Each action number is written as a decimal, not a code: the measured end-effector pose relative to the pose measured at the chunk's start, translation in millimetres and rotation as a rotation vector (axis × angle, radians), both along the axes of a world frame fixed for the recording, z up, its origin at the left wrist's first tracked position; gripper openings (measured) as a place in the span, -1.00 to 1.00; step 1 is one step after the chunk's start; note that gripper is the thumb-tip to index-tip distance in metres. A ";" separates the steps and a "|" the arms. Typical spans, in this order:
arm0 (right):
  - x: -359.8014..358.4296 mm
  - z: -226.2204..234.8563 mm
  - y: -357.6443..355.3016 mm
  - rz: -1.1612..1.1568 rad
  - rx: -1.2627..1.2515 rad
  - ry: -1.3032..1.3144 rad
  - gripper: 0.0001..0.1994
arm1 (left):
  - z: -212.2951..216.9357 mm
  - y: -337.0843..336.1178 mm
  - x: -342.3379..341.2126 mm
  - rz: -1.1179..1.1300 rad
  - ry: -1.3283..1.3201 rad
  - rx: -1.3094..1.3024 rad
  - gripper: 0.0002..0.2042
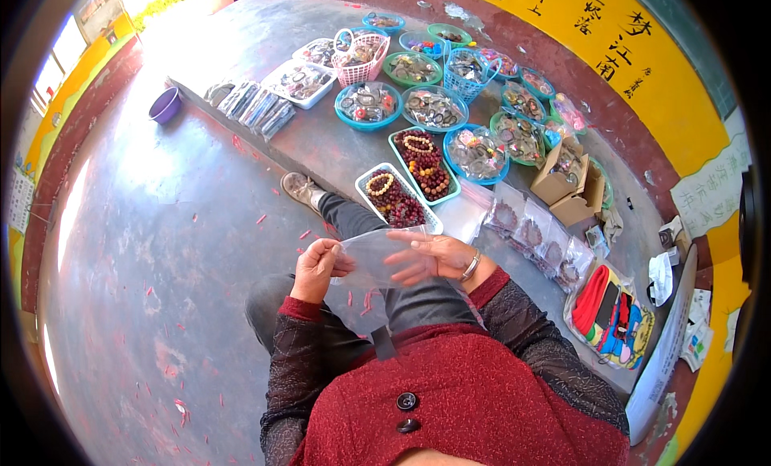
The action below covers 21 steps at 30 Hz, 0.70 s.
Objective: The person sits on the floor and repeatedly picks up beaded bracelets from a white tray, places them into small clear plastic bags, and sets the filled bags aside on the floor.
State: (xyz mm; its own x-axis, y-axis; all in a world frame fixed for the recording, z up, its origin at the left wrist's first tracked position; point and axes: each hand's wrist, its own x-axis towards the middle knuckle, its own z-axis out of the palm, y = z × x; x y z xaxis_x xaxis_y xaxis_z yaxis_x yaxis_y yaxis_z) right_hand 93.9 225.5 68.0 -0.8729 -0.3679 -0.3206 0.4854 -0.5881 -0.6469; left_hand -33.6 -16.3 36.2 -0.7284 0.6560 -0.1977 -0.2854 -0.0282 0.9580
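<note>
Over my lap, a clear plastic bag (366,255) is stretched between my two hands. My left hand (320,265) is closed, pinching the bag's left side between thumb and fingers. At the bag's right end, my right hand (438,257) has its fingers stretched out and apart; a metal band circles that wrist. Some of its fingers look blurred against the film, and I cannot tell whether they are inside the bag or behind it. Just beyond my hands, dark red beaded bracelets (397,205) fill a white rectangular basket (431,219). More beaded bracelets (426,169) lie in a green-rimmed basket (448,194) behind it.
Several round baskets, such as a blue one (504,177), hold bagged items on the raised platform. Bagged bracelets (534,233) lie in a row to the right, near cardboard boxes (554,185) and a colourful fabric bundle (614,317). A purple basin (165,106) stands far left on the floor.
</note>
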 end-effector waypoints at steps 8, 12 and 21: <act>-6.9 -2.7 -9.8 -0.091 0.580 0.061 -0.59 | -34.5 6.4 -3.0 0.330 0.486 -0.194 -0.83; -19.2 -5.5 -45.5 0.034 1.212 0.485 -0.66 | 1.9 6.6 12.1 0.192 0.510 -0.068 -0.71; -32.5 -32.2 -94.4 0.258 1.706 0.573 -0.37 | 5.6 9.3 25.3 0.099 0.716 -0.209 -0.56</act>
State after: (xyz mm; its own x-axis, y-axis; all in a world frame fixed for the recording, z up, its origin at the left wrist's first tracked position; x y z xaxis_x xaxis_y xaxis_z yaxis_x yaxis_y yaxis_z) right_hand 61.3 131.1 35.8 -0.9789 -0.1235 -0.1629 -0.0276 0.8693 -0.4935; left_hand -8.3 -7.0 41.8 -0.7798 0.5811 0.2330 0.4034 0.1817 0.8968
